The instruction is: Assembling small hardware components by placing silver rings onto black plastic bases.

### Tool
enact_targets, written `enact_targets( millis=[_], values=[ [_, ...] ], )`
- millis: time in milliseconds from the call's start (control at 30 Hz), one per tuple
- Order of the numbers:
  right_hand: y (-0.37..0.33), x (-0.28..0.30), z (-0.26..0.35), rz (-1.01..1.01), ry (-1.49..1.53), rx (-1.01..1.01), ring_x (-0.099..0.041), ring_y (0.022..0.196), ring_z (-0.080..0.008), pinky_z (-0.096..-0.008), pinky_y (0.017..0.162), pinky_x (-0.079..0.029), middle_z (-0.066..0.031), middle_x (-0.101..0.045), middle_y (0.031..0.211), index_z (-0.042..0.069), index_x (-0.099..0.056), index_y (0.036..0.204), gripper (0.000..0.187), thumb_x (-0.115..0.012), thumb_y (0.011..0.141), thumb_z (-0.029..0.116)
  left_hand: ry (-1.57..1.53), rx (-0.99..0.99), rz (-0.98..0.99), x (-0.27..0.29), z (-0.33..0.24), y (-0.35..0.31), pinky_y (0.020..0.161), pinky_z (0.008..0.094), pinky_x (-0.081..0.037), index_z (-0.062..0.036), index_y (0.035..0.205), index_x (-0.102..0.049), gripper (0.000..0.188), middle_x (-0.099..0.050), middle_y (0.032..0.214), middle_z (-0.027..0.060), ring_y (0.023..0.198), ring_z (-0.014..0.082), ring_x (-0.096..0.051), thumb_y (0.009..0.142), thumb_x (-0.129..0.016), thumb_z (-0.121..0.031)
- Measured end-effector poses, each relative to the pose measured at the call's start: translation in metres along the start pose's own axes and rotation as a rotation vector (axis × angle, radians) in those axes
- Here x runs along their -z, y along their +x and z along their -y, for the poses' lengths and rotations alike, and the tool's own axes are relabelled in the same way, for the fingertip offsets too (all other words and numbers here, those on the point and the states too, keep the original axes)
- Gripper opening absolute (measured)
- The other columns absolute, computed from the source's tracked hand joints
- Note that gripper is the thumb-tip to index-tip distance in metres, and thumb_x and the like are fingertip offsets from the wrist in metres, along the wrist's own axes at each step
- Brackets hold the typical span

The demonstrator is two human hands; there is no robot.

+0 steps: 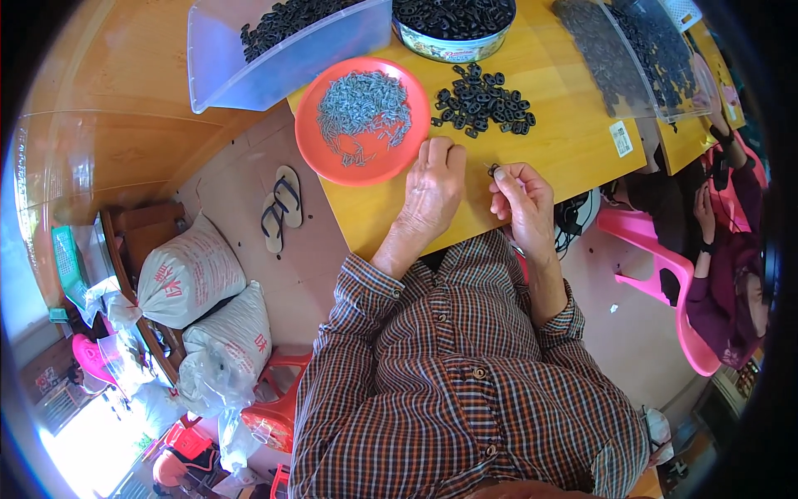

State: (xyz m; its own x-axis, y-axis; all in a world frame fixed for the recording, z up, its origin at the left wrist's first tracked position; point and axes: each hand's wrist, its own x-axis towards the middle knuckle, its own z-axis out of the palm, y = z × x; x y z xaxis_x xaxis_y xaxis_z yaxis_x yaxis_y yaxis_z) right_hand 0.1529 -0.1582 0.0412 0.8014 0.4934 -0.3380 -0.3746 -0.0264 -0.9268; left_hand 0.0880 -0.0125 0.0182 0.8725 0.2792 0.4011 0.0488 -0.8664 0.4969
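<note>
Seen through the head camera I run from afar, a person in a checked shirt sits at a yellow table (582, 145), the right hand (528, 200) pinching a small black piece (493, 170) between thumb and forefinger over the near edge. The left hand (435, 187) is curled just beside an orange-red plate (307, 141) of grey screw-like fasteners (362, 100); its fingertips are hidden, so I cannot tell whether they grip anything. Beyond the hands lies a heap of black two-holed links (486, 104), with a round tin (455, 51) of dark pieces farther off and a translucent bin (312, 66) far left. I judge the piece light, stiff and hard to break, perhaps slick, and best taken by its outer rim, leaving its face free; the fasteners look slim and liable to roll, better pinched singly along the shank.
</note>
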Motion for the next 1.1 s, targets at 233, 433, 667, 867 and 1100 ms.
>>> enact_targets(
  millis=[233, 433, 667, 867, 1100],
  values=[
    [-0.003, -0.001, 0.001, 0.004, 0.019, -0.009, -0.048, 0.051, -0.0035, -0.0169, 0.047, -0.037, -0.0008, -0.058, 0.072, 0.003, -0.057, 0.086, 0.019, -0.059, 0.092, 0.021, -0.962, 0.667, 0.053, 0.010, -0.006, -0.007, 0.062, 0.0292, -0.055, 0.0037, 0.105, -0.057, 0.015, -0.060, 0.094, 0.0128, 0.074, 0.0184, -0.064, 0.095, -0.050, -0.004],
    [-0.007, -0.007, 0.007, 0.020, 0.008, -0.029, -0.048, 0.051, -0.0037, -0.0174, 0.046, -0.037, -0.0007, -0.057, 0.071, 0.003, -0.055, 0.085, 0.021, -0.059, 0.092, 0.023, -1.376, 0.692, 0.027, 0.018, -0.004, -0.012, 0.067, 0.0294, -0.058, 0.0046, 0.117, -0.056, 0.024, -0.061, 0.097, 0.0127, 0.077, 0.0177, -0.065, 0.096, -0.047, -0.004],
    [-0.008, -0.013, 0.008, 0.053, -0.015, -0.027, -0.047, 0.052, -0.0042, -0.0182, 0.047, -0.038, -0.0003, -0.056, 0.069, 0.004, -0.055, 0.084, 0.022, -0.059, 0.093, 0.024, -1.429, 0.655, 0.022, 0.023, -0.003, -0.016, 0.074, 0.0292, -0.059, 0.0061, 0.120, -0.053, 0.031, -0.060, 0.100, 0.0116, 0.086, 0.0190, -0.067, 0.090, -0.052, 0.006],
    [-0.011, -0.020, 0.012, 0.097, -0.037, -0.006, -0.048, 0.052, -0.0044, -0.0183, 0.047, -0.037, 0.0000, -0.056, 0.069, 0.004, -0.055, 0.084, 0.022, -0.059, 0.093, 0.024, -1.474, 0.642, 0.017, 0.024, 0.001, -0.020, 0.073, 0.0293, -0.058, 0.0037, 0.121, -0.054, 0.033, -0.062, 0.099, 0.0119, 0.084, 0.0185, -0.067, 0.088, -0.054, 0.007],
    [-0.014, -0.027, 0.015, 0.113, -0.106, 0.026, -0.048, 0.052, -0.0044, -0.0176, 0.046, -0.036, 0.0000, -0.056, 0.070, 0.005, -0.055, 0.084, 0.020, -0.058, 0.093, 0.022, -1.783, 0.680, -0.005, 0.023, 0.007, -0.027, 0.073, 0.0304, -0.058, 0.0016, 0.121, -0.055, 0.033, -0.064, 0.098, 0.0135, 0.083, 0.0187, -0.066, 0.089, -0.054, 0.007]
  ],
)
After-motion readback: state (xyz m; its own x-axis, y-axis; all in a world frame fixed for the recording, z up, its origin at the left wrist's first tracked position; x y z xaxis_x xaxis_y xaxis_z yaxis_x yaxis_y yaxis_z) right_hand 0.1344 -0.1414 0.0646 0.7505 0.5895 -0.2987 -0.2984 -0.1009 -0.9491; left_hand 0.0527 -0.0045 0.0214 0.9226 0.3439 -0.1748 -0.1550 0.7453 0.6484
